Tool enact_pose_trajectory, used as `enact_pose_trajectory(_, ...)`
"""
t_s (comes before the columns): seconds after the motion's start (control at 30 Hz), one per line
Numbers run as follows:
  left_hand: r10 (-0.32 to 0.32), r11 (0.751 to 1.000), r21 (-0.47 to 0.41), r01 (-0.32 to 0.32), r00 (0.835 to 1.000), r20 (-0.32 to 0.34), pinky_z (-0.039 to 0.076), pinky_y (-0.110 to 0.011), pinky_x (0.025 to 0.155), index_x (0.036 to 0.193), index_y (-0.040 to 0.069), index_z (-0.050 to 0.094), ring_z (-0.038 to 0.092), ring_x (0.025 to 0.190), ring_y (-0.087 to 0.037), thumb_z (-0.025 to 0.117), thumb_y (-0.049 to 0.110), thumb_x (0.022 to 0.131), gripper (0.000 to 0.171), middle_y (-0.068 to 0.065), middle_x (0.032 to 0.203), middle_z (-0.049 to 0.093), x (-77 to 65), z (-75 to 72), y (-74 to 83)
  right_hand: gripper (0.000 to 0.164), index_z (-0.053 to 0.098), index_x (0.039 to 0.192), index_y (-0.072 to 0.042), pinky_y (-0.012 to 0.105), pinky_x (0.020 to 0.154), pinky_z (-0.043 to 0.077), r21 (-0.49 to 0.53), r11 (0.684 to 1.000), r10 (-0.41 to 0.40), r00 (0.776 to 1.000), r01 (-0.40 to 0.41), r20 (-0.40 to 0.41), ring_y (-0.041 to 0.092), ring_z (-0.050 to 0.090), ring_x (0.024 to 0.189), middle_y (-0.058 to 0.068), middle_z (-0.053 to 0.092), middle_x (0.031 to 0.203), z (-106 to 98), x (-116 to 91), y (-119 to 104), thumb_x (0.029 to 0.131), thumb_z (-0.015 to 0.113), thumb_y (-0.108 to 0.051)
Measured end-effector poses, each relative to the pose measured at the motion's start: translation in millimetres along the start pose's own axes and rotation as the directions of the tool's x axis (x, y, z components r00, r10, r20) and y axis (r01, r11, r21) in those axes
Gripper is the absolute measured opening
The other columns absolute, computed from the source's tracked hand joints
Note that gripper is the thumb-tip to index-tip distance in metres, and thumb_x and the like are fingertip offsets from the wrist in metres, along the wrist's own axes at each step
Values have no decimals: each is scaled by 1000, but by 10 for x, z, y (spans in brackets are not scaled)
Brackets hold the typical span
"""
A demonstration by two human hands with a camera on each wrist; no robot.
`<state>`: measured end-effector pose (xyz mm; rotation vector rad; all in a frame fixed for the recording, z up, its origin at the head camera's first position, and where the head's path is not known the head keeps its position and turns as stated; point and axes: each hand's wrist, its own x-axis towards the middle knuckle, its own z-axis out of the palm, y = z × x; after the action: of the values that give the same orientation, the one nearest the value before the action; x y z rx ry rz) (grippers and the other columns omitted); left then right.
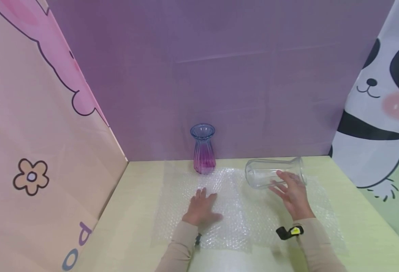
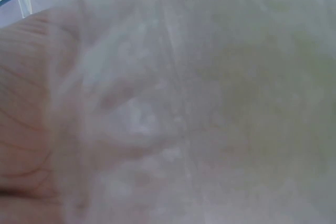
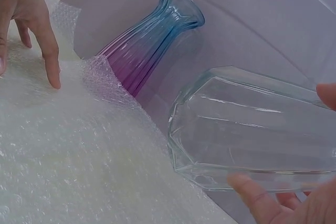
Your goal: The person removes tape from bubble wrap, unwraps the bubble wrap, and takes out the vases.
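Observation:
A clear glass vase (image 1: 267, 173) lies sideways in my right hand (image 1: 293, 194), its wide rim to the right and its base to the left. In the right wrist view the thumb and fingers hold the clear vase (image 3: 252, 129) from opposite sides. My left hand (image 1: 201, 209) rests with spread fingers on a sheet of bubble wrap (image 1: 172, 215). The left wrist view is blurred, with the palm (image 2: 26, 103) behind the plastic film. Upright at the back stands a ribbed blue and purple glass vase (image 1: 204, 151), the bubble wrap's edge touching its lower part.
The pale yellow table (image 1: 117, 226) ends at a purple backdrop (image 1: 199, 75). Bubble wrap also stretches right, beneath the right forearm. Printed cartoon panels flank both sides, one with a flower (image 1: 31, 176), the other with a panda (image 1: 372, 151). A black strap (image 1: 289, 232) sits on the right wrist.

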<state>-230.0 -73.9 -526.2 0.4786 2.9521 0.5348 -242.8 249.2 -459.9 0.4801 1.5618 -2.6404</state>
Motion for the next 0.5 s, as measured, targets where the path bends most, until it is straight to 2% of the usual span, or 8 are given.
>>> enact_pose_trajectory(0.3,-7,1000,-7,7,1000,8,30,-67,120,152,15,48,28,150,-51,75,54,83,84,-29,161,33,9,-4,0,46,45,122,-19,34,102,58,-30,999,14,999,-16,-42,13,71,103,-6,52,122,11,-7,-14,92,77,-34)
enact_pose_trajectory(0.5,-3,1000,4,3,1000,3,31,-67,120,151,15,48,30,150,-51,76,54,83,83,-30,161,33,2,-5,6,39,52,116,-17,29,96,60,4,1000,21,997,-20,-80,14,75,94,-8,59,112,-1,5,-22,90,79,-30)
